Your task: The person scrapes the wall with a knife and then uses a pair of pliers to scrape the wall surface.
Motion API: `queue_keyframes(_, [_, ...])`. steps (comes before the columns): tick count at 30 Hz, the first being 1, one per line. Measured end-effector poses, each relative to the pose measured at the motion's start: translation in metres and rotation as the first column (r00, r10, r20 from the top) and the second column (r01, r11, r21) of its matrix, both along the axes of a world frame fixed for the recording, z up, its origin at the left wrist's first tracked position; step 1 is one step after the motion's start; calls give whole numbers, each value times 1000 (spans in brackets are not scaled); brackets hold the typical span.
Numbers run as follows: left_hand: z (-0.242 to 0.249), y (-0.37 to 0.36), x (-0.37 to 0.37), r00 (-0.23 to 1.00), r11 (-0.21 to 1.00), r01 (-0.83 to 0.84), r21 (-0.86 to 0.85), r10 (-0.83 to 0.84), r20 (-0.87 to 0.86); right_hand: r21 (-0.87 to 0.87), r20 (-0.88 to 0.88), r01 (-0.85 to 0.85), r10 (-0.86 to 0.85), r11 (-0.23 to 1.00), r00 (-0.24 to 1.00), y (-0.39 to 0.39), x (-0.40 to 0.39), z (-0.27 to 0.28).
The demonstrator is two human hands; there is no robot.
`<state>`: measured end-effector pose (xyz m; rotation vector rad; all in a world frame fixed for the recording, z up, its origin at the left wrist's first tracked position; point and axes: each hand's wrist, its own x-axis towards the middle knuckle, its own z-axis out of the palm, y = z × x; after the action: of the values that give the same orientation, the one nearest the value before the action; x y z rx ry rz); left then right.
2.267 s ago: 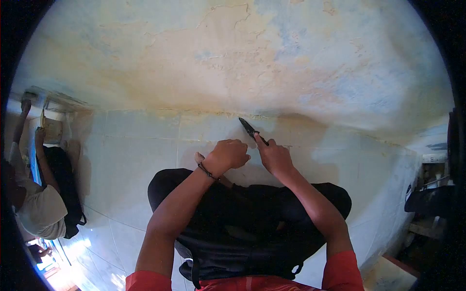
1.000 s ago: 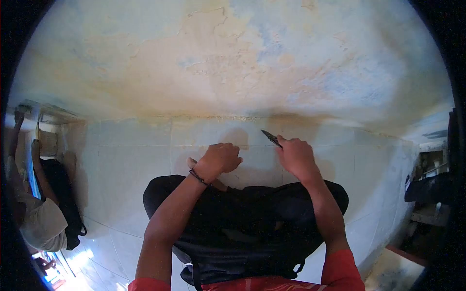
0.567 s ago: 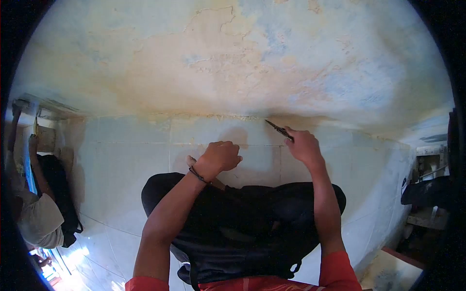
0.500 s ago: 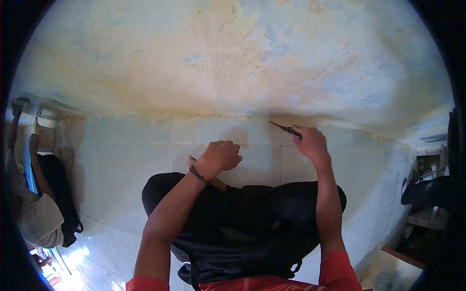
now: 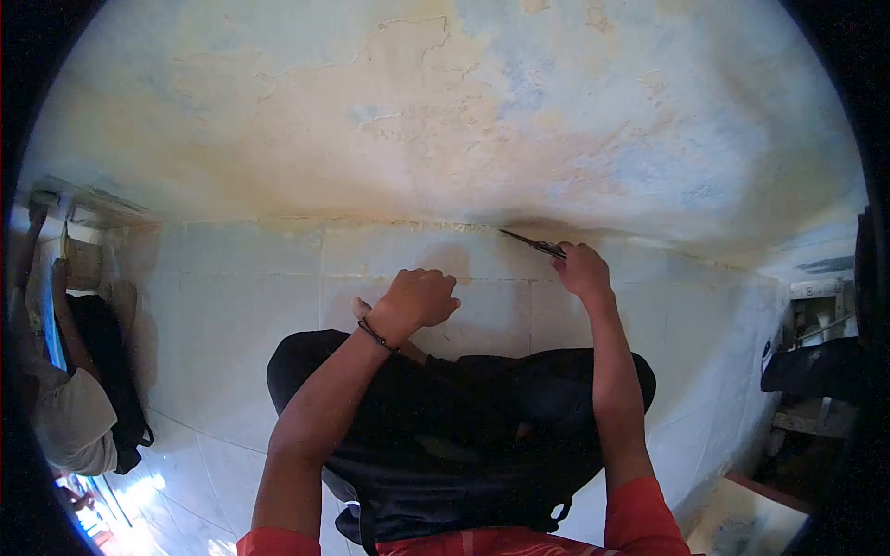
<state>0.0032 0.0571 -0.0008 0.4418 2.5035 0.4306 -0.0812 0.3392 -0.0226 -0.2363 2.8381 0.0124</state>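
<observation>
My right hand (image 5: 584,269) is closed around the dark handle of a thin pointed blade tool (image 5: 533,242). Its tip points left and lies at the seam where the painted wall (image 5: 306,120) meets the pale tiles (image 5: 241,306). Crumbly flakes (image 5: 445,225) line this seam just left of the tip. Over my crossed legs, my left hand (image 5: 417,298) is loosely curled with the knuckles up, and nothing shows in it. A dark bracelet (image 5: 375,335) circles the left wrist.
Another person (image 5: 79,417) sits at the far left, one hand raised beside the wall. At the right edge are a white frame (image 5: 816,289), a dark cloth-like item (image 5: 811,369) and a pale board (image 5: 751,519). Wall paint is patchy and peeling.
My right hand has moved slightly left along the seam, carrying the blade tool with it. My left hand has stayed in the same pose. The view has shifted a little.
</observation>
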Motion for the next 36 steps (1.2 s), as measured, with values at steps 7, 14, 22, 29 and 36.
queue_keyframes(7, [-5, -2, -3, 1000, 1000, 1, -3, -1, 4, 17, 153, 97, -99, 995, 983, 16, -17, 3])
queue_keyframes(14, [1, 2, -2, 1000, 1000, 15, -11, -15, -2, 66, 116, 210, -216, 976, 969, 33, -14, 4])
queue_keyframes(22, [-5, 0, -3, 1000, 1000, 18, -25, -17, 19, 87, -37, 186, -183, 979, 982, 29, -10, 6])
queue_keyframes(29, [-7, -2, 1, 1000, 1000, 21, -17, -21, 10, -150, 231, 208, -170, 967, 958, 62, -24, -25])
queue_keyframes(36, [-16, -5, -1, 1000, 999, 26, -28, -26, 11, -196, 57, 124, -115, 973, 992, 30, -11, -38])
